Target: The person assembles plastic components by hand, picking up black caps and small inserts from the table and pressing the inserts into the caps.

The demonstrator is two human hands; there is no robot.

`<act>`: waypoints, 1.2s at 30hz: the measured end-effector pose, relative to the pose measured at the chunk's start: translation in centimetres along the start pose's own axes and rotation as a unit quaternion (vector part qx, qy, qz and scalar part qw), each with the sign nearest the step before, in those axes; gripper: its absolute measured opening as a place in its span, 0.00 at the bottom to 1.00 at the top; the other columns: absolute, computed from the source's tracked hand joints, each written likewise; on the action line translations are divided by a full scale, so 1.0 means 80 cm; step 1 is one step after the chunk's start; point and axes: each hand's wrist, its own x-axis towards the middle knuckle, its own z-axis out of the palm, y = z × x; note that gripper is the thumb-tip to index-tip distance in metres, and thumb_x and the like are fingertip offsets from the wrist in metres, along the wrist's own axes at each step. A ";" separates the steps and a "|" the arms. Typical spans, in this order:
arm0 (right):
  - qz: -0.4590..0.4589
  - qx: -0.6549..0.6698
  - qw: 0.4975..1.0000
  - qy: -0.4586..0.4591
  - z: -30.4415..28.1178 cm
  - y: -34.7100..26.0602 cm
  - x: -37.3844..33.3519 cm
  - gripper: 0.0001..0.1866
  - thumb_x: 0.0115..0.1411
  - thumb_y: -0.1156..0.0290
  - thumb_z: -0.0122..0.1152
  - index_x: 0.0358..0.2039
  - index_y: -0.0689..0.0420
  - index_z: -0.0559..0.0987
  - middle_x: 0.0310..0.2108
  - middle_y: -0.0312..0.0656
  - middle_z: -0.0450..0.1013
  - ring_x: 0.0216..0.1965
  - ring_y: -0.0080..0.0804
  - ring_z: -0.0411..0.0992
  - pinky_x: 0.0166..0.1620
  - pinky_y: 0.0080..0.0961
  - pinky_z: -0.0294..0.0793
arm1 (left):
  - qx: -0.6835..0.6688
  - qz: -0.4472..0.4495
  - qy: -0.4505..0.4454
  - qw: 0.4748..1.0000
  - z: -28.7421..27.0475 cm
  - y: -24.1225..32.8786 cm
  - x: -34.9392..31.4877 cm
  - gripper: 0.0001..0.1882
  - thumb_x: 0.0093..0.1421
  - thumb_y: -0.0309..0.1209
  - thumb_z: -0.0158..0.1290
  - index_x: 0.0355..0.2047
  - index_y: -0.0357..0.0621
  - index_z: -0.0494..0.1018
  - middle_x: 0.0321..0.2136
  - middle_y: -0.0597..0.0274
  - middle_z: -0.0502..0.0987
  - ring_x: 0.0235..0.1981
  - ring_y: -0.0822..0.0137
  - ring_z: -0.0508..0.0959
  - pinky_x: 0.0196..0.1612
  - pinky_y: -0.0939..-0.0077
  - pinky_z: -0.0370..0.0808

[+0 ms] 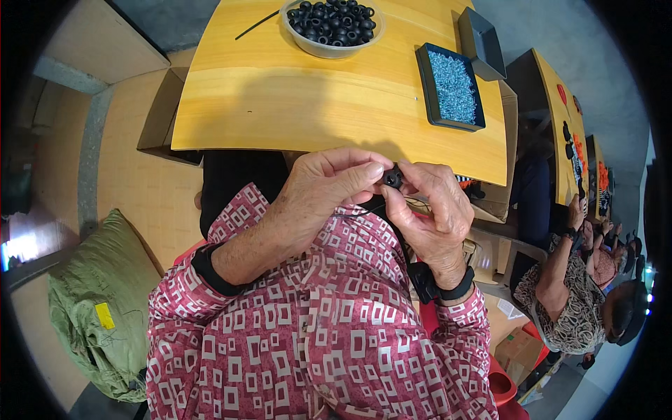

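Just off the table's near edge, a small black ball-shaped piece with holes (393, 178) sits between the fingers of my right hand (439, 204). My left hand (327, 183) has its thumb and forefinger pinched together at the left side of this piece. Whether the left fingertips grip the piece or something tiny beside it, I cannot tell. A thin dark cord (357, 213) shows below the hands. Beyond them on the table (350, 105) stands a clear plastic bowl (329, 51) heaped with black holed pieces.
A black tray (470, 127) of small pale-blue clear pieces lies to the right, beside another dark tray (483, 43). A thin black strip (257, 24) lies left of the bowl. A green sack (98, 301) rests on the floor at left. Other people (581, 301) sit along tables at right.
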 end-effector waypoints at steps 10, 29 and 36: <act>-0.008 0.025 0.998 -0.049 -0.010 -0.007 0.009 0.15 0.47 0.83 0.66 0.38 0.65 0.79 0.29 0.45 0.75 0.29 0.34 0.75 0.31 0.23 0.75 | 0.000 0.024 -0.015 1.000 -0.002 -0.011 0.008 0.09 0.58 0.25 0.57 0.40 0.37 0.76 0.34 0.62 0.79 0.31 0.76 0.78 0.37 0.87 0.77; -0.067 -0.022 0.994 -0.080 -0.032 0.003 0.004 0.11 0.46 0.82 0.65 0.33 0.66 0.79 0.27 0.45 0.73 0.28 0.36 0.74 0.29 0.27 0.74 | 0.085 0.110 -0.034 0.990 0.009 -0.025 0.005 0.12 0.55 0.17 0.56 0.40 0.32 0.75 0.36 0.57 0.78 0.38 0.72 0.77 0.44 0.80 0.77; -0.079 -0.012 0.993 -0.084 -0.021 0.003 -0.007 0.15 0.44 0.84 0.66 0.36 0.67 0.79 0.30 0.47 0.73 0.29 0.37 0.74 0.30 0.26 0.75 | 0.053 0.071 -0.028 0.996 0.000 -0.029 0.000 0.10 0.55 0.19 0.57 0.39 0.33 0.76 0.34 0.58 0.78 0.35 0.73 0.78 0.41 0.82 0.77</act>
